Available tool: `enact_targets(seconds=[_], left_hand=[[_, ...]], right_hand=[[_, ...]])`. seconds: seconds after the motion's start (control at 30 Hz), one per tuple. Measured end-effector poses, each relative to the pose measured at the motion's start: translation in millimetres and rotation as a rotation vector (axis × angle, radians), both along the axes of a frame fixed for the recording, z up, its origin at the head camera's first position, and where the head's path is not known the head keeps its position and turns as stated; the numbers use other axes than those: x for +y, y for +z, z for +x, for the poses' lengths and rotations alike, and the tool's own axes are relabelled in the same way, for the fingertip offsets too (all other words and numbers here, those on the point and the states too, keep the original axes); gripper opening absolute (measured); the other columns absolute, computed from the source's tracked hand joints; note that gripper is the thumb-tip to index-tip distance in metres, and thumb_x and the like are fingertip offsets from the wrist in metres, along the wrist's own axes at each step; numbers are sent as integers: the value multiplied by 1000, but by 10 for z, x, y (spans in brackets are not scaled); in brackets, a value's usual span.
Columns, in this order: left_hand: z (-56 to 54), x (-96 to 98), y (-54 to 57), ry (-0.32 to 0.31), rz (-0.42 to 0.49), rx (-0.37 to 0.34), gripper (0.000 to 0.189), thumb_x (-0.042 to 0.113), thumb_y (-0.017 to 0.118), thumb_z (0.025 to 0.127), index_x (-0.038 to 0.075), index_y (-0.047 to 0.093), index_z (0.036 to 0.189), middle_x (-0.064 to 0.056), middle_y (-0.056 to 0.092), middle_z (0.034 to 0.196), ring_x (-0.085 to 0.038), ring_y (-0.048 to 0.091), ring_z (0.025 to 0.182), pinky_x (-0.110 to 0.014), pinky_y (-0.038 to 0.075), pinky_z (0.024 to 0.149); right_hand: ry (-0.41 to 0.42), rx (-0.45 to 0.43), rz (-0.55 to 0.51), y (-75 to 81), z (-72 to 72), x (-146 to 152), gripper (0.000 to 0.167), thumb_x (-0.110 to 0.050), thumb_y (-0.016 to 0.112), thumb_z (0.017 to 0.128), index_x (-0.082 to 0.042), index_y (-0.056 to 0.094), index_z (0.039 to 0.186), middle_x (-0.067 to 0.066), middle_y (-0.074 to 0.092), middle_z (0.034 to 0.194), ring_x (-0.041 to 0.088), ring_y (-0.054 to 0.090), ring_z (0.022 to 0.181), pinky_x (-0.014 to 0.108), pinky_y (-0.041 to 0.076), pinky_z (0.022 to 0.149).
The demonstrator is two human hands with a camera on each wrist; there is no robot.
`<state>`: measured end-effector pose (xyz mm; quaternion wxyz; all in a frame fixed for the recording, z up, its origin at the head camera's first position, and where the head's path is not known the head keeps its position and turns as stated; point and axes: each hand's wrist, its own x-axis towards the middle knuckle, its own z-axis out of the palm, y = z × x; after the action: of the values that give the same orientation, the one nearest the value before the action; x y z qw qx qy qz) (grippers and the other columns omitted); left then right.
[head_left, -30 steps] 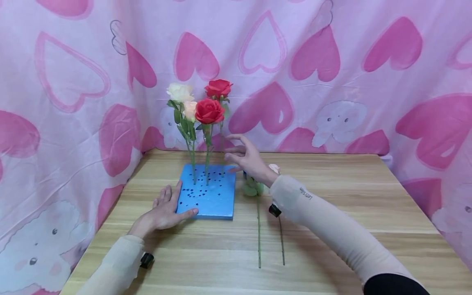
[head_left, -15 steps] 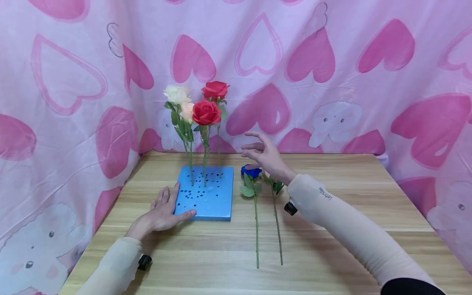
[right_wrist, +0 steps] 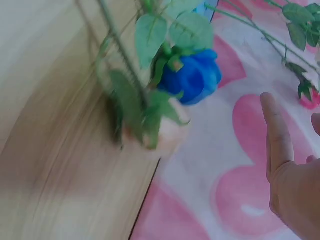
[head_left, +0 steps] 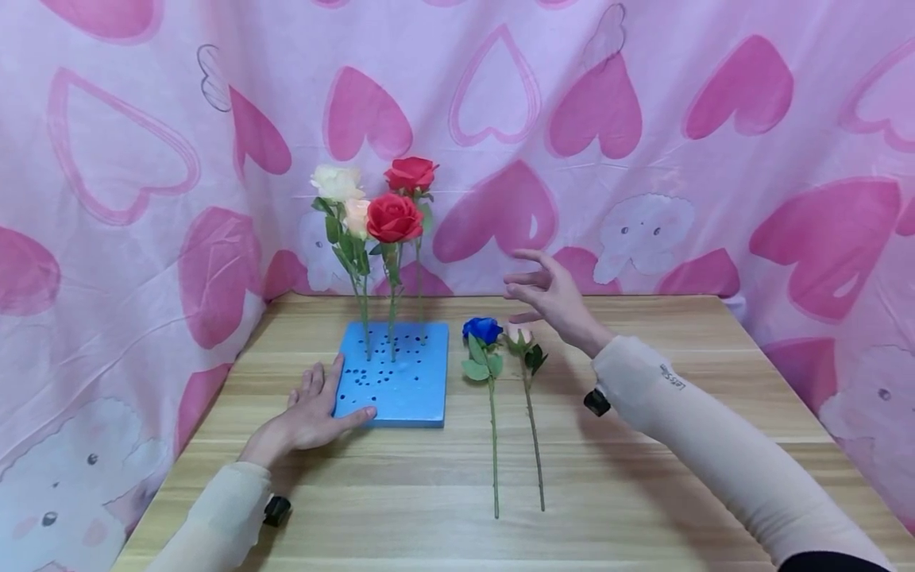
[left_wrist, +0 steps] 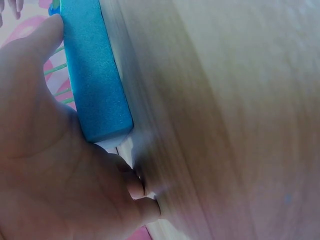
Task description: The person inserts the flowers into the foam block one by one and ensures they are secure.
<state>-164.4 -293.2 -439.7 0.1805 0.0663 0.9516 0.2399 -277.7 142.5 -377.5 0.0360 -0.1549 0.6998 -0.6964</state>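
A blue foam block (head_left: 400, 405) with several dark holes lies on the table, bearing upright artificial roses: a white one (head_left: 336, 183), a pale peach one (head_left: 356, 217) and two red ones, the nearer red rose (head_left: 395, 218) in front. My left hand (head_left: 309, 417) rests against the block's left side, thumb over its front edge; in the left wrist view the palm meets the block's corner. My right hand (head_left: 554, 298) hovers, holding nothing, fingers spread and slightly bent. Below and left of it lie a blue rose (head_left: 482, 330) and a pale pink rose (head_left: 519, 334).
The wooden table (head_left: 643, 477) stretches to both sides of the block. A pink heart-patterned curtain (head_left: 493, 95) closes off the back and sides. The two loose stems point toward the near edge.
My right hand has moved right, away from the standing red rose, uncovering the blue and pale pink roses on the table. The left hand stays at the block. The view shifts slightly.
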Motion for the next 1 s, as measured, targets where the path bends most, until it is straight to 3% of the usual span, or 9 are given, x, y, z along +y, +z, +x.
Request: enact_targets(seconds=[0.23, 0.57, 0.83, 1.0], left_hand=[[16, -9, -5, 2, -6, -3, 130, 79, 64, 99, 7, -11, 177, -42, -14, 177, -65, -14, 163, -84, -5, 127], [12, -16, 4, 1, -2, 4, 130, 79, 64, 99, 6, -10, 177, -43, -13, 177, -65, -14, 163, -84, -5, 126], [17, -7, 3, -4, 4, 5, 130, 78, 64, 99, 6, -9, 177, -43, -13, 177, -65, -14, 163, -84, -5, 126], [14, -8, 12, -7, 12, 7, 130, 78, 64, 99, 5, -9, 177, -43, -13, 177, -66, -14, 162, -85, -6, 126]], right_hand=[[-51, -34, 5, -56, 39, 228, 64, -6, 71, 109, -19, 46, 167, 28, 64, 148, 23, 79, 113, 60, 68, 84], [-52, -80, 19, -148, 162, 313, 69, -6, 72, 109, -15, 40, 170, 29, 64, 150, 24, 78, 116, 69, 62, 91], [-27, -157, 15, -274, 325, 342, 67, -9, 71, 110, -15, 41, 170, 23, 62, 154, 47, 69, 132, 68, 63, 91], [-12, -193, 13, -343, 429, 387, 70, -8, 71, 110, -16, 39, 171, 27, 59, 158, 55, 63, 139, 68, 62, 94]])
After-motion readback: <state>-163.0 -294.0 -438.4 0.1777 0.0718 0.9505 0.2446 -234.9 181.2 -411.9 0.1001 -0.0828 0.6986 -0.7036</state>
